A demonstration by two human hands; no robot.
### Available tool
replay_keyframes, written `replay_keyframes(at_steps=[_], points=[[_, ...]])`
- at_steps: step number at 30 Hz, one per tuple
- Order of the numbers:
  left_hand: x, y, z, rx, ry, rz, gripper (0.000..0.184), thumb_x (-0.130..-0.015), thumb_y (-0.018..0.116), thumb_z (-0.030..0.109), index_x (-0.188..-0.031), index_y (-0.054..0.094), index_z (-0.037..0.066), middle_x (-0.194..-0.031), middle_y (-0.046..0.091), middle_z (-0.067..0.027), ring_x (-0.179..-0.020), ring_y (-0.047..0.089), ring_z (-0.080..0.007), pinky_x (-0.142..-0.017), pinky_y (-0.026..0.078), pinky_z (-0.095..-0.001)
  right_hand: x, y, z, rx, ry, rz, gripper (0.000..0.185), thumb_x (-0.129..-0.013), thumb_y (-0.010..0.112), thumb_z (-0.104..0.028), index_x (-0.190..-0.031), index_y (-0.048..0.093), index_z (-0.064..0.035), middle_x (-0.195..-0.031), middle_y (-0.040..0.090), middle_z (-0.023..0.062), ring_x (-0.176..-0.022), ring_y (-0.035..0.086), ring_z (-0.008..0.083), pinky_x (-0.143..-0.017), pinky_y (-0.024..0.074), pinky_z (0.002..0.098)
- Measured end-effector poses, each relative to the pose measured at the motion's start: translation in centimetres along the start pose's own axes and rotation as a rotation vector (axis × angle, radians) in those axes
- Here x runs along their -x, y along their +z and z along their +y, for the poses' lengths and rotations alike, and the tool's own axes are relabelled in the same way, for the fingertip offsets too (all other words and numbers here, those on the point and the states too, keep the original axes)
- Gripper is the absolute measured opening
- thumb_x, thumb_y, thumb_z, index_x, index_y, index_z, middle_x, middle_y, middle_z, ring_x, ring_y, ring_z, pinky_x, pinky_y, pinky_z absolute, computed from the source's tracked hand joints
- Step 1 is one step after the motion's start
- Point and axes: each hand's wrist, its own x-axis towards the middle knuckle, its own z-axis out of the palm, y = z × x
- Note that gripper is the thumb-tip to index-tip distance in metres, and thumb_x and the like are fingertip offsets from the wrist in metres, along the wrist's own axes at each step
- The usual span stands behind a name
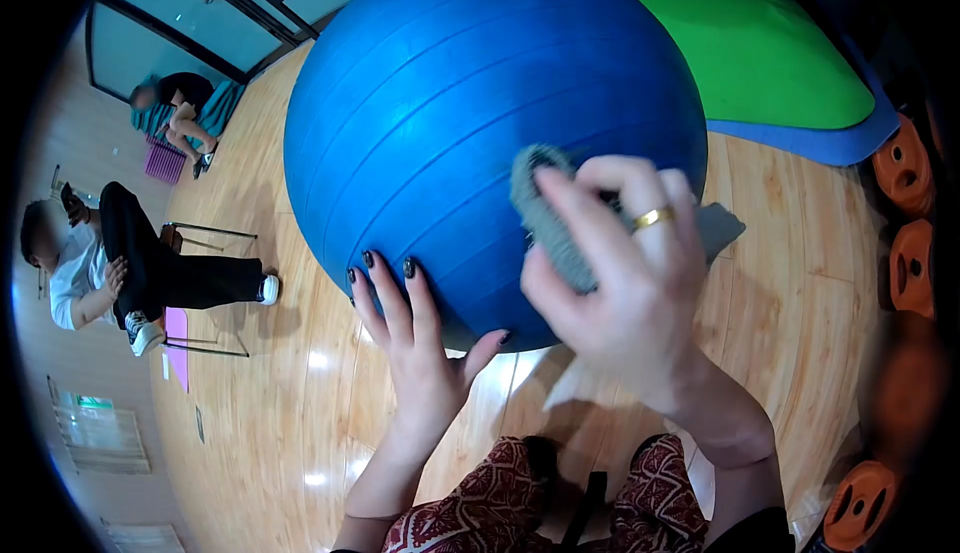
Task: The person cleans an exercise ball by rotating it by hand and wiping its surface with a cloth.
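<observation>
Showing at nine o'clock a seated person (140,253) in a white top and dark trousers, legs crossed, on a chair (172,238) near a pink mat (177,353). Catching at ten o'clock a second person (185,93) in dark clothing, sitting low against a blue-green pile (222,108), with dark-framed glass panels (185,23) at eleven.

Resting the left hand (415,358), dark-nailed and fingers spread apart, on the seven o'clock side of a large blue exercise ball (450,123). Setting that ball toward twelve o'clock from mid-frame, over a wooden floor (280,403). Taking in patterned red trousers (480,498) around six o'clock, below the ball.

Clamping a grey-green cloth (550,238) under the bent fingers of the right hand (635,278), gold ring visible, and holding it against the ball between four and five o'clock from the ball's middle. Spreading a bright green mat (745,48) over a blue mat (860,143) near two o'clock. Lining the right edge, from about three o'clock to past four, with orange plates (912,278), one blurred.
</observation>
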Motion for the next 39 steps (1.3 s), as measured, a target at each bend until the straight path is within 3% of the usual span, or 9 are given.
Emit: replay_keyframes(at_steps=[13, 18, 21, 22, 25, 30, 33, 36, 39], points=[[2.4, 1.5, 1.8, -0.102, 0.051, 0.049, 0.1, -0.065, 0.073, 0.053, -0.14, 0.024, 0.007, -0.14, 0.019, -0.0325, -0.122, 0.019, -0.0593, -0.092, 0.018, -0.0709, 1.1, -1.1, 0.2, 0.077, -0.012, -0.012, 0.039, -0.057, 0.066, -0.003, -0.096, 0.066, -0.002, -0.087, 0.053, 0.0066, -0.077, 0.051, 0.0239, -0.067, 0.0448, 0.0339], [1.6, -0.2, 0.7, -0.138, 0.063, -0.051, 0.075, -0.067, 0.071, 0.05, -0.131, 0.046, 0.02, -0.144, 0.027, -0.0177, -0.131, 0.017, -0.0451, -0.096, 0.008, -0.0704, 0.5, -1.8, 3.0, 0.066, 0.052, 0.108, 0.038, -0.06, 0.068, -0.006, -0.098, 0.066, -0.0104, -0.086, 0.054, 0.006, -0.075, 0.051, 0.0259, -0.063, 0.0449, 0.0353], [1.5, 0.4, 0.1, -0.206, 0.168, -0.058, 0.095, -0.061, 0.077, 0.049, -0.137, 0.033, 0.013, -0.144, 0.02, -0.0251, -0.13, 0.015, -0.0501, -0.098, 0.012, -0.0667, 0.4, -1.9, 2.6, 0.106, 0.062, 0.095, 0.038, -0.06, 0.067, -0.005, -0.098, 0.066, -0.0081, -0.086, 0.054, 0.0064, -0.075, 0.051, 0.0261, -0.063, 0.0453, 0.0354], [1.8, 1.4, 0.0, -0.073, 0.105, -0.008, 0.076, -0.067, 0.072, 0.049, -0.132, 0.044, 0.021, -0.144, 0.026, -0.0185, -0.131, 0.013, -0.0478, -0.095, 0.009, -0.0707, 0.5, -1.8, 2.2, 0.097, 0.029, 0.054, 0.039, -0.059, 0.068, -0.006, -0.098, 0.066, -0.0067, -0.086, 0.054, 0.0061, -0.074, 0.05, 0.0259, -0.063, 0.0452, 0.0349], [2.2, 2.0, 0.7, -0.046, 0.105, 0.012, 0.076, -0.067, 0.072, 0.049, -0.132, 0.045, 0.02, -0.144, 0.025, -0.0196, -0.13, 0.013, -0.0497, -0.096, 0.01, -0.0701, 0.8, -1.6, 0.5, 0.071, -0.066, -0.038, 0.038, -0.058, 0.07, -0.01, -0.095, 0.065, -0.0043, -0.086, 0.054, 0.0044, -0.072, 0.049, 0.0243, -0.062, 0.0443, 0.0323], [2.6, 0.9, -0.1, -0.143, 0.134, -0.006, 0.107, -0.058, 0.083, 0.041, -0.141, 0.022, 0.012, -0.144, 0.012, -0.0296, -0.129, 0.011, -0.0537, -0.1, 0.019, -0.0628, 0.0, -2.4, 1.2, 0.141, 0.037, 0.006, 0.032, -0.06, 0.068, -0.011, -0.092, 0.067, -0.0079, -0.085, 0.053, 0.0034, -0.074, 0.049, 0.023, -0.063, 0.0453, 0.0337], [2.9, 1.0, 0.1, -0.125, 0.11, -0.025, 0.11, -0.058, 0.083, 0.039, -0.142, 0.018, 0.011, -0.145, 0.009, -0.0295, -0.129, 0.009, -0.0547, -0.1, 0.019, -0.0635, 0.0, -2.1, 1.9, 0.252, 0.124, 0.014, 0.033, -0.061, 0.067, -0.012, -0.094, 0.066, -0.0075, -0.083, 0.052, 0.003, -0.075, 0.05, 0.0222, -0.062, 0.045, 0.0331], [3.3, 1.5, 1.2, -0.105, 0.11, -0.005, 0.111, -0.059, 0.084, 0.038, -0.142, 0.016, 0.01, -0.145, 0.006, -0.0291, -0.129, 0.007, -0.056, -0.099, 0.019, -0.0649, 0.8, -0.9, 0.0, 0.073, -0.056, -0.023, 0.032, -0.061, 0.066, -0.018, -0.09, 0.065, -0.0053, -0.081, 0.05, 0.0011, -0.072, 0.048, 0.0198, -0.057, 0.0435, 0.0296], [3.6, 1.5, 0.9, -0.13, 0.103, 0.001, 0.108, -0.06, 0.083, 0.037, -0.142, 0.017, 0.009, -0.146, 0.006, -0.0277, -0.128, 0.009, -0.056, -0.097, 0.02, -0.0668, 0.3, -1.5, 0.7, 0.008, -0.033, -0.01, 0.029, -0.06, 0.066, -0.015, -0.088, 0.066, -0.0083, -0.079, 0.05, 0.0013, -0.071, 0.049, 0.0203, -0.057, 0.0445, 0.0308]])
